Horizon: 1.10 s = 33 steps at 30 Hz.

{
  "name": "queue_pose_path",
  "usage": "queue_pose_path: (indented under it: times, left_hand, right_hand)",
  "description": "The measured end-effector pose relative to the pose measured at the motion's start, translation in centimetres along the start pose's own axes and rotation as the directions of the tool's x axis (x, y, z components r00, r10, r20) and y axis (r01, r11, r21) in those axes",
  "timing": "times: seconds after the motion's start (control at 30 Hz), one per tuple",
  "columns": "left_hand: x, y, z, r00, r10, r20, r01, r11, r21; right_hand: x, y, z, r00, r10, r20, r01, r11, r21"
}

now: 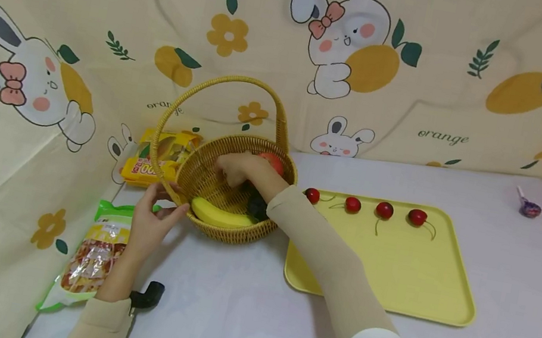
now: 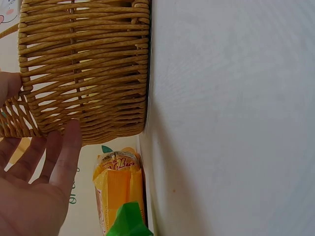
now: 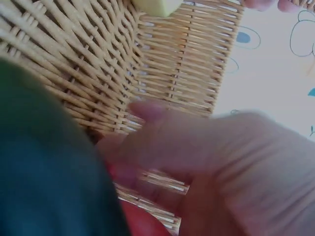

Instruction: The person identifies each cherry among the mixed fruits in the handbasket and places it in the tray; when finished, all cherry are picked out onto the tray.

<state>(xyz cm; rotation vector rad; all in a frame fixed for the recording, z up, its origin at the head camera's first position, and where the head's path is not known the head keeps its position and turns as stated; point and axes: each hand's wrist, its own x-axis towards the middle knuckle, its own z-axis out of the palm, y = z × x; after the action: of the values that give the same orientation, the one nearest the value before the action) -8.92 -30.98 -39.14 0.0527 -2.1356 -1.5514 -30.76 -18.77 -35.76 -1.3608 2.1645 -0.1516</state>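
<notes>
A woven basket with a tall hooped handle stands at the back. My left hand grips its left rim by the handle's foot; in the left wrist view its fingers touch the outer weave. My right hand is inside the basket, fingers bent low, blurred in the right wrist view. A bit of red shows by its fingertips; whether they hold anything is unclear. Around it lie a banana, a dark green rounded item and a red round item, partly hidden by my arm.
Right of the basket, a yellow tray bears several cherries along its far edge. A lollipop lies far right. At left are a yellow snack pack and a green-edged food bag. A patterned cloth hangs behind.
</notes>
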Motion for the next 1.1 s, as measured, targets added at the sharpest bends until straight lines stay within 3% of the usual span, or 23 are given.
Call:
queue_pose_path:
  times: [0.13, 0.3, 0.43, 0.57, 0.67, 0.8, 0.97, 1.1]
  left_hand:
    - [0.0, -0.1, 0.1, 1.000, 0.006, -0.003, -0.006, 1.000, -0.003]
    - [-0.1, -0.1, 0.1, 1.000, 0.015, -0.007, -0.015, 1.000, -0.010]
    - [-0.1, 0.0, 0.2, 1.000, 0.015, -0.008, -0.015, 1.000, -0.006]
    - [-0.1, 0.1, 0.2, 1.000, 0.010, -0.007, -0.010, 1.000, -0.008]
    - [0.0, 0.1, 0.2, 1.000, 0.009, -0.007, -0.009, 1.000, -0.009]
    - [-0.1, -0.1, 0.3, 1.000, 0.005, -0.008, -0.005, 1.000, -0.016]
    - [-0.1, -1.0, 0.2, 1.000, 0.007, -0.006, -0.007, 1.000, -0.026]
    - [0.2, -2.1, -0.1, 1.000, 0.000, -0.016, -0.001, 1.000, -0.031]
  right_hand:
    - [-0.2, 0.3, 0.0, 0.995, 0.102, -0.020, -0.104, 0.987, -0.121]
    - [-0.3, 0.5, 0.0, 0.997, 0.073, -0.015, -0.075, 0.987, -0.143]
    - [-0.1, 0.5, 0.2, 0.999, 0.005, -0.032, -0.007, 0.998, -0.068]
    - [0.1, 0.5, 0.3, 0.992, -0.108, -0.068, 0.114, 0.989, 0.091]
    - [0.1, 0.6, 0.2, 0.970, -0.217, -0.113, 0.236, 0.951, 0.200]
    - [0.0, 0.6, 0.1, 0.926, -0.334, -0.179, 0.374, 0.880, 0.292]
    - [-1.6, 0.6, -0.7, 0.898, -0.370, -0.236, 0.436, 0.815, 0.380]
    - [-4.1, 0.8, -2.0, 0.864, -0.403, -0.303, 0.497, 0.783, 0.374]
